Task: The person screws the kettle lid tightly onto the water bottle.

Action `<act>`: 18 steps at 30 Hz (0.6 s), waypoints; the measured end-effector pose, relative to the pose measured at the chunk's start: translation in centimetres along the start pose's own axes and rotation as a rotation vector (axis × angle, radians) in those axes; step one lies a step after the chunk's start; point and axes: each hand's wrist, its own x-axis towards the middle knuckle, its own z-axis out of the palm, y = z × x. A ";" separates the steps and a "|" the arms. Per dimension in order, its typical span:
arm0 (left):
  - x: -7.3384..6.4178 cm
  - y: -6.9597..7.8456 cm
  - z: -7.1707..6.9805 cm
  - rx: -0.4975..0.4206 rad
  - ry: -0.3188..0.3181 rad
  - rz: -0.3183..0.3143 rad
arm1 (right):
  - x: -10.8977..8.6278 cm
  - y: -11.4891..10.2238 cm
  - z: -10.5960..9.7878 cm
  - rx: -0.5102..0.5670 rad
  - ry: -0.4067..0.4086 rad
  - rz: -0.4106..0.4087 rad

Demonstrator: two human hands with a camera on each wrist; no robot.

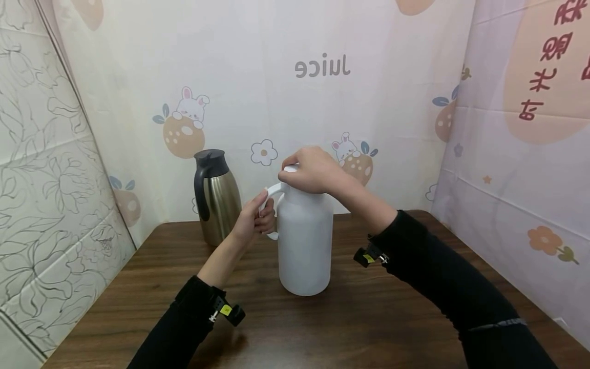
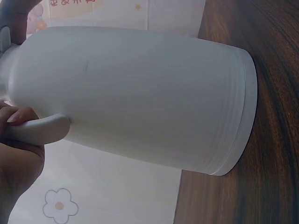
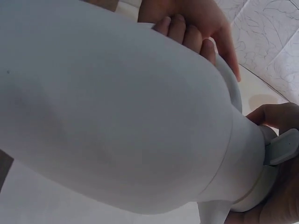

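Observation:
A white thermos jug [image 1: 305,246] stands upright on the wooden table. My left hand [image 1: 253,218] grips its handle [image 2: 46,129], fingers curled round it on the jug's left side. From above, my right hand [image 1: 311,169] holds the jug's lid [image 1: 291,168], with fingers and thumb wrapped about its sides. In the right wrist view a small grey-white lever [image 3: 282,147] on the lid shows between the fingers and thumb. Most of the lid is hidden under this hand.
Behind and left of the white jug stands a gold-coloured metal thermos jug [image 1: 224,205] with a black lid and handle. The brown wooden table [image 1: 299,333] reaches back to a printed curtain [image 1: 258,102]. Similar curtains hang at both sides.

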 end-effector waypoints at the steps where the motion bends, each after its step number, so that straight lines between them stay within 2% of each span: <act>1: 0.0 0.0 0.0 0.001 0.001 -0.001 | 0.0 0.0 -0.1 0.001 -0.015 -0.007; 5: 0.0 -0.1 0.0 0.010 0.009 -0.010 | -0.1 0.2 -0.9 0.021 -0.097 -0.013; 8: 0.0 -0.1 0.0 0.021 0.013 -0.006 | -0.2 0.5 -1.6 0.057 -0.153 0.014; 11: 0.0 -0.2 -0.1 0.031 0.016 0.001 | -0.3 1.1 -2.0 0.087 -0.150 0.007; 14: 0.0 -0.2 -0.1 0.032 0.018 0.006 | 0.0 2.2 -1.9 0.120 -0.061 -0.087; 18: 0.0 -0.3 -0.1 0.020 0.011 0.005 | 0.4 3.8 -1.2 0.192 0.057 -0.324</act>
